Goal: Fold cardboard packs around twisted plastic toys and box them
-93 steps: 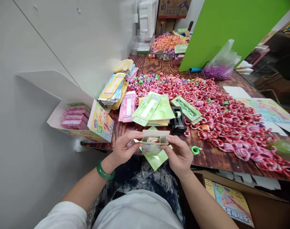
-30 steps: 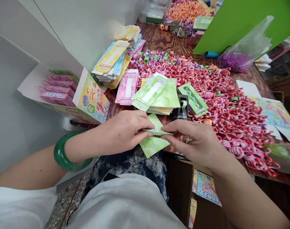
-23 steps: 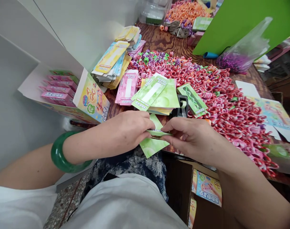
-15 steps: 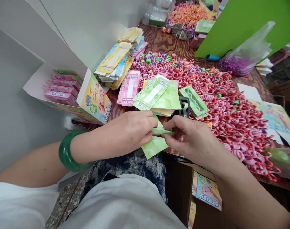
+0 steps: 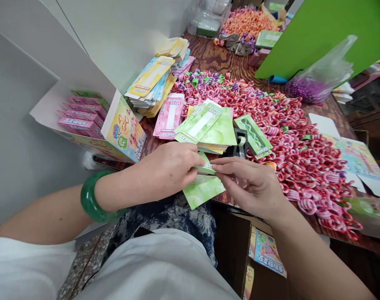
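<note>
Between my two hands is a small green cardboard box (image 5: 204,189), with a panel hanging down toward me. My left hand (image 5: 174,166) is closed on its left side, fingers curled. From the right, my right hand (image 5: 250,181) pinches the box's near edge between thumb and fingertips. My fingers hide part of the box. Just beyond lies a stack of flat green cartons (image 5: 208,125). A black tape dispenser (image 5: 241,143) stands to its right, and a green box with a window (image 5: 252,135) showing a green coil lies beside it.
A display box (image 5: 127,129) holding several pink and green boxes stands at the left. Pink cartons (image 5: 170,116) and yellow-blue stacks (image 5: 152,77) lie behind. A large pile of red and pink coiled bands (image 5: 299,154) spreads right. A plastic bag (image 5: 314,79) sits near a green panel (image 5: 327,33).
My right fingers have straightened and shifted slightly left along the box edge. The hanging green panel has swung out and shows more. My left hand has moved a little.
</note>
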`<state>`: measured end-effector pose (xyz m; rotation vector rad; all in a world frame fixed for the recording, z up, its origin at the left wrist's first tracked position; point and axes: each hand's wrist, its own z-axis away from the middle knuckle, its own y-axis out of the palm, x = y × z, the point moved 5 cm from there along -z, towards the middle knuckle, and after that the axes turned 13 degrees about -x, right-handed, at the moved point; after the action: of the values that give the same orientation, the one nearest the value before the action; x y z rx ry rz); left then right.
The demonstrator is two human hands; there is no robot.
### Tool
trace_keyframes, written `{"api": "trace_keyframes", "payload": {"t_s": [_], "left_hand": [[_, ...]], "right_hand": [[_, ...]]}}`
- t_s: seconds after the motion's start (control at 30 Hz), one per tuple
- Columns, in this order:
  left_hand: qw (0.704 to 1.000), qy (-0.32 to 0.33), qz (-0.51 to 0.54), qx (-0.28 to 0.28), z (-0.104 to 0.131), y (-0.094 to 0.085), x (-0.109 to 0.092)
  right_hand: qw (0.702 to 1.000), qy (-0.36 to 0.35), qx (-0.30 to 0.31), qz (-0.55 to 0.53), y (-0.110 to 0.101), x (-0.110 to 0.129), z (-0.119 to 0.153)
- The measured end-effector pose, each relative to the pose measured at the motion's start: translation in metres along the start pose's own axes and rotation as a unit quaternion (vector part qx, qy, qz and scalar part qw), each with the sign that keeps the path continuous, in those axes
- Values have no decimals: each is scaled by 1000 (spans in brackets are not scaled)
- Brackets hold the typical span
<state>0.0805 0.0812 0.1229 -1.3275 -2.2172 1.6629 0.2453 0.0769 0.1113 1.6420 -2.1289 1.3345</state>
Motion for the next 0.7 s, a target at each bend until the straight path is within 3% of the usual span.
{"api": "trace_keyframes", "payload": {"t_s": [0.23,0.37,0.5,0.6,0.7], "left_hand": [[999,25,16,-44,6,2,5],[987,101,28,-122,25,11,13],[973,153,4,-175,42,28,24],[969,139,10,-202,46,37,28],[976,97,60,-187,46,48,29]], "right_hand": [[993,-82,-25,77,4,-4,18],[988,-90,-53,110,2,-6,24],[981,-117,-36,148,6,-7,23],[980,-124,-41,150,12,-7,20],[986,-100,-79,109,12,-3,19]]}}
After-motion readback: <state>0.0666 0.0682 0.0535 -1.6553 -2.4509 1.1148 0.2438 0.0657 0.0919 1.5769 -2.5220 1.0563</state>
